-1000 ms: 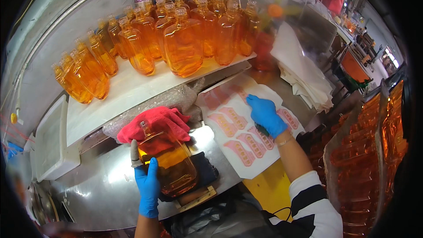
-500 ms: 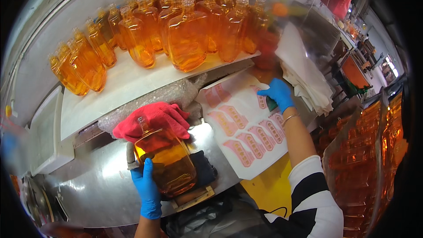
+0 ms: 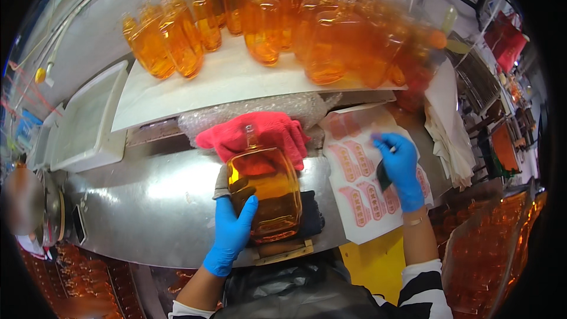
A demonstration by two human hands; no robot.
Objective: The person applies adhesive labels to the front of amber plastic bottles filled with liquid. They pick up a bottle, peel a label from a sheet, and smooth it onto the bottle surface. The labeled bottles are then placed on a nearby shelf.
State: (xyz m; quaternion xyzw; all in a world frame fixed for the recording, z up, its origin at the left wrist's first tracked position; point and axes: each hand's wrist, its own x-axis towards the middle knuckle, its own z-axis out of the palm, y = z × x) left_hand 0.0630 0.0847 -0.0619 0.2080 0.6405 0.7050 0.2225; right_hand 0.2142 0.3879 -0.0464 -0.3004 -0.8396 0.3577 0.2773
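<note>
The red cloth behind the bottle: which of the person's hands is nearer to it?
Left. The left hand rests on the amber bottle lying just in front of the red cloth; the right hand is off to the side, on the label sheet.

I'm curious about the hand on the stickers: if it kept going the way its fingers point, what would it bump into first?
The right hand points up and left across the label sheet. It would probably first meet the red cloth, though depth is hard to judge.
</note>
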